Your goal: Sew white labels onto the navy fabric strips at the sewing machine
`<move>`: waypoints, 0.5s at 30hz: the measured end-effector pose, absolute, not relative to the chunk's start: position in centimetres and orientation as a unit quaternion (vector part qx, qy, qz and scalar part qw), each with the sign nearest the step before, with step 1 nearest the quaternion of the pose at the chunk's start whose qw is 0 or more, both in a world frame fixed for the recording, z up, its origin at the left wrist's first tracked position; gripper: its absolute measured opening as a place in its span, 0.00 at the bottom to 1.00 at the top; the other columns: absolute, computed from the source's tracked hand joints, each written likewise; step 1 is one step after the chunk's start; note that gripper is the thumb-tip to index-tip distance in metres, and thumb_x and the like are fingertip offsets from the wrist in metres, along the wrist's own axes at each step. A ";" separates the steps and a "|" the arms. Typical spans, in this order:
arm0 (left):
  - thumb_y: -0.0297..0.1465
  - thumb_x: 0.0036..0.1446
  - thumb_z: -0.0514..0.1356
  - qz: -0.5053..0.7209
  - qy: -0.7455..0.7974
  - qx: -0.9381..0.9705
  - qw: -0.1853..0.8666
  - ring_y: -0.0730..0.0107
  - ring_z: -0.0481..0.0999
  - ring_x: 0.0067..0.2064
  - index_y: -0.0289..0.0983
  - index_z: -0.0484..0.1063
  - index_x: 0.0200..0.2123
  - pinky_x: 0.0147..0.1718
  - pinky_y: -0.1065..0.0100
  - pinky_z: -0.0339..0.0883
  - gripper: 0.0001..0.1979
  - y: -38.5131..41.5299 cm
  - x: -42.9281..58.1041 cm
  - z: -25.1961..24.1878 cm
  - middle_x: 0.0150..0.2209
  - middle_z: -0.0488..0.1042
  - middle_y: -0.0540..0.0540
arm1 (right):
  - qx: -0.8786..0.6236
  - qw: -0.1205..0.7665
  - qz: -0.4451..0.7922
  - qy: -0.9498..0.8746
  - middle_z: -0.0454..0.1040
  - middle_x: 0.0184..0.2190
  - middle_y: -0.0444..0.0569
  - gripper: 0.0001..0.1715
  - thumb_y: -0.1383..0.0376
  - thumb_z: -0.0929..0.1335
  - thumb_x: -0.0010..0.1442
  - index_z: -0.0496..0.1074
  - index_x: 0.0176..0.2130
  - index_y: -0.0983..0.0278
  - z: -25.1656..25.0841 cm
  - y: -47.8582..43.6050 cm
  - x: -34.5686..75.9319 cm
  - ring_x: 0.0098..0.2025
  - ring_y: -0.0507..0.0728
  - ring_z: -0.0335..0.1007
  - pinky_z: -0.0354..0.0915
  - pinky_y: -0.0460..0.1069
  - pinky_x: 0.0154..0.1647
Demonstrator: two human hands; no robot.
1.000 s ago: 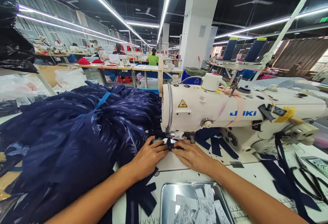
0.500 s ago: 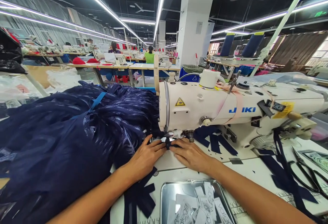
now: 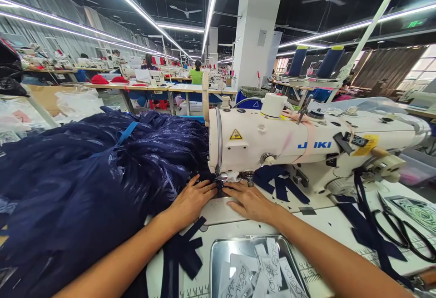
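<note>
At the needle end of the white sewing machine point(image 3: 259, 139), both hands lie low on the bed, one on each side of the presser foot point(image 3: 220, 179). My left hand point(image 3: 192, 200) rests flat with fingers stretched and thumb apart, its tips on dark navy fabric point(image 3: 221, 192). Opposite it, my right hand point(image 3: 250, 201) lies palm down, fingertips on the same fabric and thumb spread. The needle point and most of that small piece are hidden by fingers and machine head. A large heap of navy lace garments point(image 3: 102, 175) reaches up to my left hand.
In front of me sits a metal tray point(image 3: 213, 261) with white printed labels point(image 3: 265, 270). Navy strips point(image 3: 189, 257) lie left of it, more point(image 3: 281, 184) behind my right hand. Black scissors point(image 3: 397, 225) rest at right. Thread cones point(image 3: 298, 62) stand behind; people work farther back.
The view has shifted slightly, so the machine and table appear a little further left. Both hands stay at the presser foot, my right thumb now standing further from its fingers.
</note>
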State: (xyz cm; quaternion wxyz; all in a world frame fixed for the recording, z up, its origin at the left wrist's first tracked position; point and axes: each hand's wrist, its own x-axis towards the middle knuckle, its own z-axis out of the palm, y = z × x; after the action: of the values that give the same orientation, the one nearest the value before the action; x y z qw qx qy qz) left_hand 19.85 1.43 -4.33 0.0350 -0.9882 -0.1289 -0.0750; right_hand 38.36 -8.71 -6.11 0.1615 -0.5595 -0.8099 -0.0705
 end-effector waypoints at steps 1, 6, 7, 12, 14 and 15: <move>0.15 0.48 0.49 -0.076 -0.128 -0.988 0.036 0.64 0.62 0.54 0.38 0.64 0.48 0.55 0.51 0.47 0.25 1.6 19.9 -4.3 0.52 0.66 0.45 | -0.564 0.160 -0.064 -0.808 0.66 0.50 0.58 0.21 0.63 0.61 0.59 0.65 0.50 0.70 -6.1 -8.7 38.5 0.51 0.60 0.62 0.60 0.56 0.50; 0.15 0.48 0.49 -0.100 -0.136 -0.983 0.070 0.65 0.65 0.50 0.35 0.65 0.46 0.54 0.56 0.49 0.22 1.5 20.4 -4.2 0.48 0.69 0.44 | -0.582 0.171 -0.058 -0.793 0.66 0.50 0.56 0.22 0.62 0.60 0.59 0.65 0.50 0.70 -6.6 -8.4 38.7 0.51 0.60 0.61 0.59 0.54 0.51; 0.15 0.49 0.50 -0.105 -0.144 -0.980 0.087 0.65 0.66 0.49 0.33 0.67 0.44 0.53 0.57 0.51 0.19 1.3 20.4 -4.1 0.45 0.70 0.43 | -0.592 0.172 -0.062 -0.785 0.67 0.49 0.55 0.22 0.62 0.60 0.59 0.64 0.50 0.70 -6.7 -8.3 38.6 0.50 0.60 0.62 0.59 0.54 0.51; 0.19 0.51 0.50 -0.084 -0.228 -0.951 0.193 0.58 0.68 0.40 0.29 0.71 0.37 0.43 0.57 0.59 0.12 -0.1 20.6 -3.8 0.35 0.71 0.39 | -0.652 0.117 -0.105 -0.741 0.71 0.42 0.59 0.23 0.60 0.59 0.60 0.64 0.50 0.70 -6.3 -8.1 38.0 0.45 0.63 0.65 0.63 0.56 0.43; 0.19 0.50 0.51 -0.067 -0.268 -0.938 0.211 0.57 0.67 0.40 0.30 0.70 0.41 0.43 0.56 0.58 0.15 -0.5 20.8 -3.7 0.34 0.71 0.39 | -0.651 0.078 -0.119 -0.745 0.71 0.40 0.61 0.24 0.58 0.59 0.59 0.65 0.48 0.72 -5.7 -8.3 37.6 0.44 0.64 0.65 0.61 0.57 0.43; 0.19 0.50 0.51 -0.058 -0.283 -0.933 0.216 0.57 0.67 0.40 0.30 0.69 0.43 0.44 0.55 0.57 0.16 -0.7 21.0 -3.6 0.35 0.71 0.38 | -0.645 0.063 -0.125 -0.752 0.71 0.39 0.61 0.24 0.57 0.60 0.59 0.66 0.47 0.72 -5.3 -8.5 37.4 0.44 0.65 0.64 0.60 0.58 0.44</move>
State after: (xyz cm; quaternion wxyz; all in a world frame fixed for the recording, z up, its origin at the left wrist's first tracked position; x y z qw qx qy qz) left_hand 21.00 -0.66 -3.62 0.2163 -0.9326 -0.2830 -0.0582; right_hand 37.43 -8.52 -5.26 0.0634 -0.6446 -0.7516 -0.1247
